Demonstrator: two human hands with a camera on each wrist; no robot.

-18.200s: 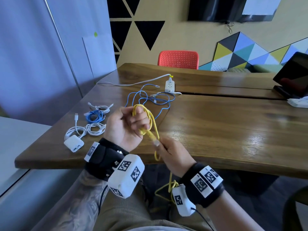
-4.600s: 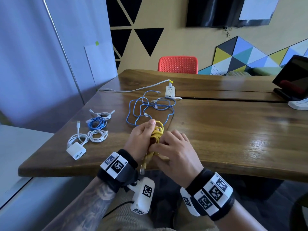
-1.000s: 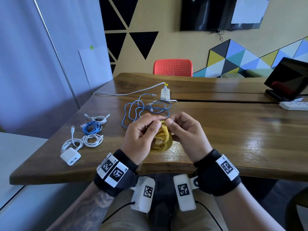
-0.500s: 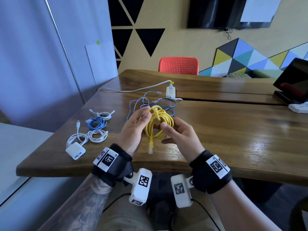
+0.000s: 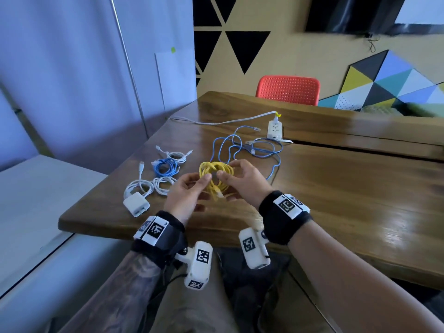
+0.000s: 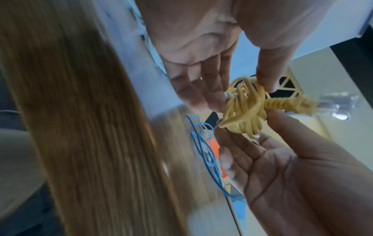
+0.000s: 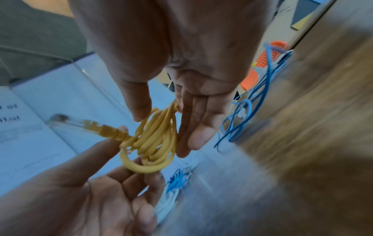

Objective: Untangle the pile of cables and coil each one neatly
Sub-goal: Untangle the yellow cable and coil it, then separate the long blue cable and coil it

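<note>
A yellow network cable (image 5: pixel 216 175), wound into a small coil, is held just above the table's near left part. My left hand (image 5: pixel 204 186) pinches its left side between thumb and fingers. My right hand (image 5: pixel 225 175) pinches its right side. The left wrist view shows the yellow coil (image 6: pixel 242 110) between both hands, its clear plug (image 6: pixel 333 102) sticking out sideways. In the right wrist view the coil (image 7: pixel 155 143) hangs from my right thumb and fingers. A loose blue cable (image 5: pixel 242 150) lies sprawled behind the hands.
Left of the hands lie a coiled blue cable (image 5: pixel 165 167), two coiled white cables (image 5: pixel 177 156) (image 5: pixel 163 185) and a white charger (image 5: pixel 136 204) with its cord. A white power strip (image 5: pixel 275 129) sits farther back. A red chair (image 5: pixel 288 90) stands behind the wooden table (image 5: pixel 348 188).
Both hands have shifted left with the yellow coil, closer to the row of coiled cables. The coil now lies flatter, with its plug end low between the hands.
</note>
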